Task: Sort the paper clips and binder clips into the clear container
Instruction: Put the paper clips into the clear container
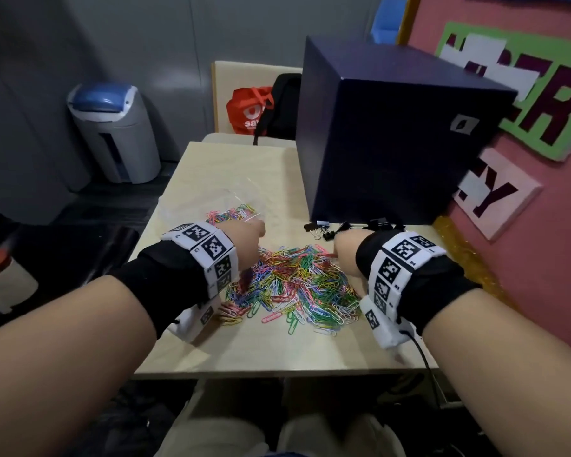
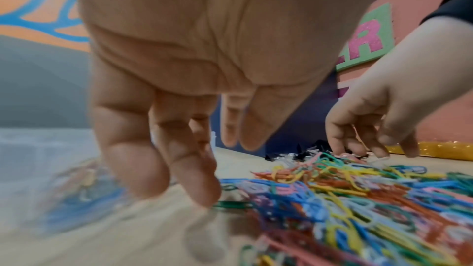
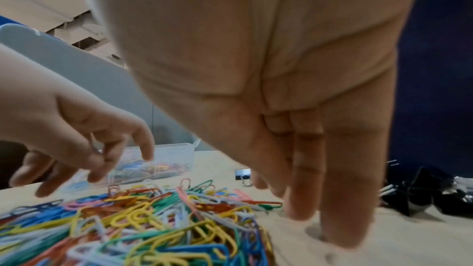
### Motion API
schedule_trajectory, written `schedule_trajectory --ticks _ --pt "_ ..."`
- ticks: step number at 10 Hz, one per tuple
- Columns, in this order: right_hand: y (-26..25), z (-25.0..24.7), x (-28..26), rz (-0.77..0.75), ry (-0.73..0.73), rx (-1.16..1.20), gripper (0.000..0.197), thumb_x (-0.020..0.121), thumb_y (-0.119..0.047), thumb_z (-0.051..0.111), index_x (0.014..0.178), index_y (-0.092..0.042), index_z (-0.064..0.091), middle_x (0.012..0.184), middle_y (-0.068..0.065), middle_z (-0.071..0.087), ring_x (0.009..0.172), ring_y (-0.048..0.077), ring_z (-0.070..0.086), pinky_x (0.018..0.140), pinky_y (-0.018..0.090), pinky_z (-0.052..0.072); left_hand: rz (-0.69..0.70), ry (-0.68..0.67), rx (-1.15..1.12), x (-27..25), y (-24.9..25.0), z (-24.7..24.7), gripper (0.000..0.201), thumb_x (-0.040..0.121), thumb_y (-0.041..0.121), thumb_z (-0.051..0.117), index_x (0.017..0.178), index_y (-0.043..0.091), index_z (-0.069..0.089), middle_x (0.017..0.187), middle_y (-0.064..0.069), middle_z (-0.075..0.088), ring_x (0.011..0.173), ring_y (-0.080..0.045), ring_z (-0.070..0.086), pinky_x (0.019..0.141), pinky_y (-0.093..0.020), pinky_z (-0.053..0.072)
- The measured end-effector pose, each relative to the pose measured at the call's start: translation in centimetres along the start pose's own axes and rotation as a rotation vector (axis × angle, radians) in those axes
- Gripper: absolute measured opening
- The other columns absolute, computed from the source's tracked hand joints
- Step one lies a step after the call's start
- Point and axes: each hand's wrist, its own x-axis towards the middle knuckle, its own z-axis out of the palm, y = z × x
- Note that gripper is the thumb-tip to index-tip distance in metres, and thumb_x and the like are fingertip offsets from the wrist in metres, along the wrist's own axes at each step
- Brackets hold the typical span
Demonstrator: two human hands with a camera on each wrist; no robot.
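A heap of coloured paper clips point(image 1: 294, 282) lies in the middle of the pale table point(image 1: 271, 351). The clear container point(image 1: 226, 202) stands behind it on the left and holds some paper clips; it also shows in the right wrist view point(image 3: 174, 155). Black binder clips point(image 1: 330, 229) lie in a row at the foot of the dark box, also seen as binder clips point(image 3: 419, 199). My left hand point(image 1: 249, 234) hovers at the heap's far left edge, near the container, fingers hanging loose and holding nothing point(image 2: 225, 171). My right hand point(image 1: 342, 249) points its straight fingers down at the heap's far right edge point(image 3: 281, 199).
A large dark blue box point(image 1: 393, 133) stands on the table's back right, just behind the binder clips. A pink board with letters point(image 1: 524, 209) closes the right side. On the floor to the left stands a grey bin point(image 1: 116, 133). A red bag point(image 1: 249, 110) sits on a chair beyond.
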Motion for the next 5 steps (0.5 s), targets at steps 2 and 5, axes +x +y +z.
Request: schedule_trajectory --ticks 2,5 --pt "-1.6 0.8 2.3 -0.079 -0.022 -0.178 0.039 0.101 -0.015 0.041 0.139 -0.008 0.045 0.140 0.010 0.047 0.127 0.027 0.047 0.101 0.033 0.041 -0.157 0.056 -0.109 0.3 -2.0 -0.1 0.040 0.094 0.009 0.040 0.134 0.003 0.037 0.108 -0.017 0.061 0.093 -0.031 0.058 0.069 -0.034 0.043" --pt "-0.3 0.1 1.1 -0.082 0.059 0.162 0.039 0.092 -0.024 0.058 0.129 -0.013 0.056 0.127 0.010 0.061 0.116 0.027 0.059 0.095 0.035 0.050 -0.047 0.027 -0.127 -0.3 -1.3 0.3 0.050 0.095 0.017 0.052 0.142 0.014 0.035 0.123 -0.015 0.060 0.110 -0.031 0.059 0.090 -0.039 0.051"
